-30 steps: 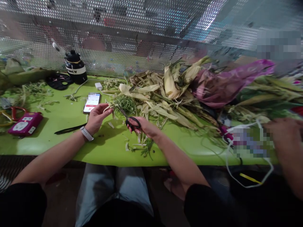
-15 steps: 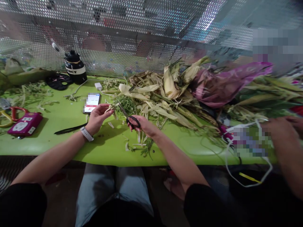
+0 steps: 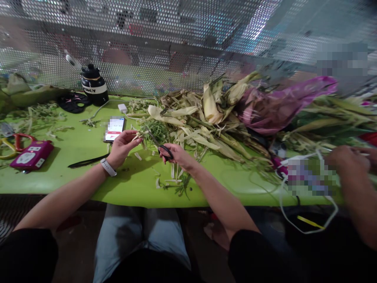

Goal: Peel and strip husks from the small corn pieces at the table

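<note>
My left hand point(image 3: 125, 144) pinches a small pale piece of plant, like a strip of husk point(image 3: 137, 136), between thumb and fingertips. In my right hand point(image 3: 176, 154) is a pair of scissors with black handles point(image 3: 166, 152). Their blades point up and left toward the pale piece, close to my left fingertips; whether they touch it I cannot tell. Just behind the blades lies a heap of thin green strips point(image 3: 157, 130). Pale cut bits and a green sprig point(image 3: 184, 184) lie on the green tabletop point(image 3: 123, 188) below my hands.
A pile of dry corn husks point(image 3: 188, 114) and a purple plastic bag point(image 3: 265, 104) fill the back right. At left are a phone point(image 3: 114, 129), a black bottle point(image 3: 93, 84), a magenta power socket point(image 3: 33, 154) and red-and-yellow-handled scissors point(image 3: 22, 141). Another person's hand point(image 3: 347, 159) works at far right.
My hands and the scissors have hardly moved. At far right the other person's hands have shifted slightly.
</note>
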Available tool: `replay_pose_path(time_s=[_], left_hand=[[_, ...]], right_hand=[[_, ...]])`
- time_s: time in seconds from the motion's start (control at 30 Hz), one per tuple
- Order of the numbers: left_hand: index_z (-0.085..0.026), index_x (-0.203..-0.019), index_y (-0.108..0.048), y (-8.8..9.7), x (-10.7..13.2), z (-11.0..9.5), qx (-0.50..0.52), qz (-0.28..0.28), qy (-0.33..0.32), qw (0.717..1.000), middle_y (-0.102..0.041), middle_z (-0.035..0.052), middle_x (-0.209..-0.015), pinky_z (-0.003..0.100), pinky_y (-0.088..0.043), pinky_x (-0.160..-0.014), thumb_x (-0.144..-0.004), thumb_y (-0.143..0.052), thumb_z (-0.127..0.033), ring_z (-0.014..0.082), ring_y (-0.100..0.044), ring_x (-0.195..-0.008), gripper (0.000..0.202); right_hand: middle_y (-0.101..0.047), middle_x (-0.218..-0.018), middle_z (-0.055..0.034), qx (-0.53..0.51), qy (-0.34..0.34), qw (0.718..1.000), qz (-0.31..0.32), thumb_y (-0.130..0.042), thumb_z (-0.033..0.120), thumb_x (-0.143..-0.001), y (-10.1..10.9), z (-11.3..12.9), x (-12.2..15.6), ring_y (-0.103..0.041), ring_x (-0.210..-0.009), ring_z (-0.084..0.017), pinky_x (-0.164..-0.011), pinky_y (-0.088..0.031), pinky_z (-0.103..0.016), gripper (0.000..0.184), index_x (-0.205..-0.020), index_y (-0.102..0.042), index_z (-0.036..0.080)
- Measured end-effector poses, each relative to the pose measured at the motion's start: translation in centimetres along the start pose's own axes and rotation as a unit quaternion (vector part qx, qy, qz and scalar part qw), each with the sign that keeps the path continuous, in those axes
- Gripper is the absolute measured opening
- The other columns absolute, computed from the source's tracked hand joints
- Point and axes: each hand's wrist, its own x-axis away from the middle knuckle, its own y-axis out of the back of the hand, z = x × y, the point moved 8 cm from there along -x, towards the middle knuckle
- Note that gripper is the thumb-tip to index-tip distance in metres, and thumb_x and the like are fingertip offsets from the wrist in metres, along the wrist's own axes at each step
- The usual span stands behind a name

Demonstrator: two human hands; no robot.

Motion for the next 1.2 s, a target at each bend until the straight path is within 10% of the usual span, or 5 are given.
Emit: replay_pose_path(time_s=[0.4,0.87,1.2], left_hand=[[-0.02,-0.1,-0.059,0.1,0.0,-0.1,-0.021,-0.005,0.035,0.999,-0.071,0.0003,-0.083,0.02,-0.052,-0.063,-0.072,-0.08,-0.023,0.0136,-0.07,-0.082,0.036],[-0.017,-0.097,-0.059,0.0,0.2,0.8,-0.02,0.016,0.097,0.995,-0.069,0.001,-0.085,0.024,-0.051,-0.079,-0.072,-0.08,-0.021,0.0116,-0.067,-0.083,0.033],[-0.021,-0.103,-0.056,0.0,0.5,-0.3,0.025,-0.023,0.11,0.993,-0.061,-0.0044,-0.069,0.016,-0.041,-0.05,-0.072,-0.075,-0.018,0.0066,-0.057,-0.054,0.036]], right_hand=[[-0.055,-0.053,0.0048,-0.035,0.011,0.995,-0.088,-0.074,0.061,-0.067,1.6,0.1,-0.2,-0.039,-0.045,-0.005,-0.046,-0.024,-0.021,0.049,-0.069,-0.05,0.018],[-0.058,-0.056,0.0044,-0.036,0.025,0.999,-0.023,-0.077,0.056,-0.067,0.6,0.3,0.1,-0.043,-0.045,-0.005,-0.043,-0.024,-0.02,0.046,-0.073,-0.052,0.018],[-0.06,-0.057,0.0034,0.001,0.005,1.0,0.009,-0.075,0.055,-0.07,0.1,-0.5,0.0,-0.033,-0.041,-0.004,-0.041,-0.02,-0.02,0.044,-0.076,-0.053,0.018]])
